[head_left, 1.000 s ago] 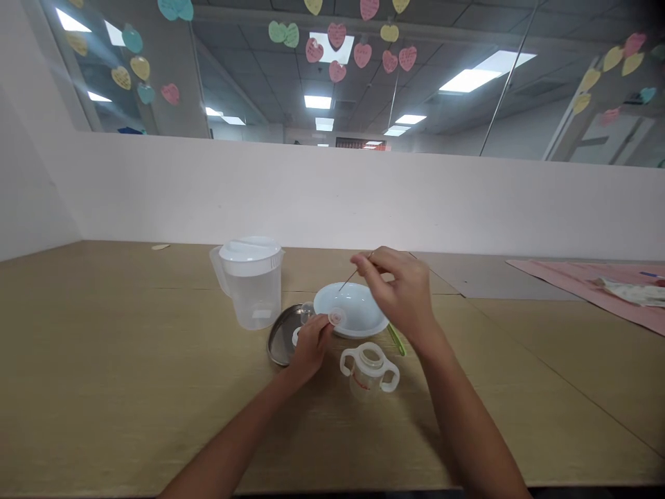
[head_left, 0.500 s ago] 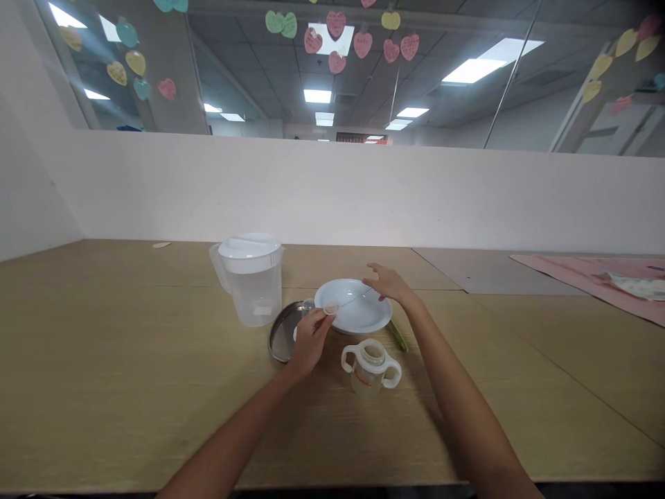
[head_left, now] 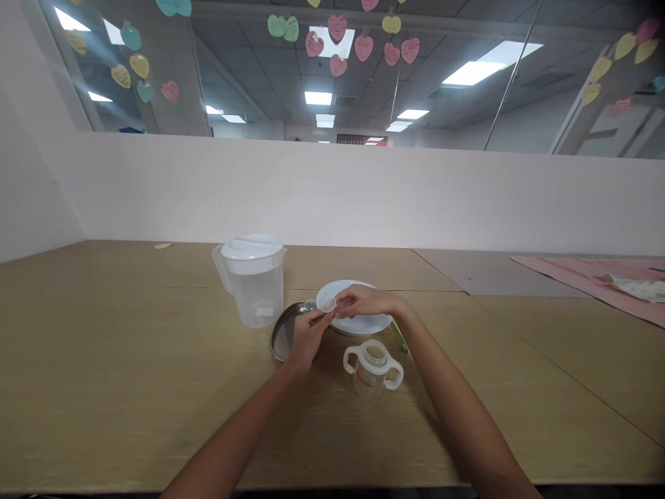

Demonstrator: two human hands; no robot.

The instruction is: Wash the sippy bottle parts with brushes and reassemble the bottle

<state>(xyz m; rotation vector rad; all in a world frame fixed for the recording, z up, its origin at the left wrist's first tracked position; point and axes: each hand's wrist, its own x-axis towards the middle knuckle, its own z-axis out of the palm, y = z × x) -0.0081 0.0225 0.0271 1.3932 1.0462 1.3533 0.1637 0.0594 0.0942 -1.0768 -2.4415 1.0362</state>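
My left hand [head_left: 308, 336] pinches a small translucent round bottle part [head_left: 328, 305] between thumb and fingers. Bent over from the right, my right hand [head_left: 358, 301] has its fingertips closed at the part's right edge; what lies between them is largely hidden. Both hands are above the left side of a white bowl [head_left: 366, 327]. Nearer to me stands a clear baby bottle [head_left: 371, 367] with two white handles and an uncapped mouth. Left of my left hand lies a round metal tray [head_left: 282, 336], partly covered by the hand, with a clear object [head_left: 310, 305] at its far edge.
A translucent pitcher [head_left: 257, 291] with a white lid stands behind the tray. Beside the bowl's right edge lies a green long-handled item [head_left: 400, 337]. A pink cloth [head_left: 566, 270] and a grey mat [head_left: 493, 270] are at the back right, before a white wall [head_left: 332, 194].
My right hand has come left and down from above the bowl's right side to the part in my left hand. A thin pale strand seen between the hands earlier is now hidden.
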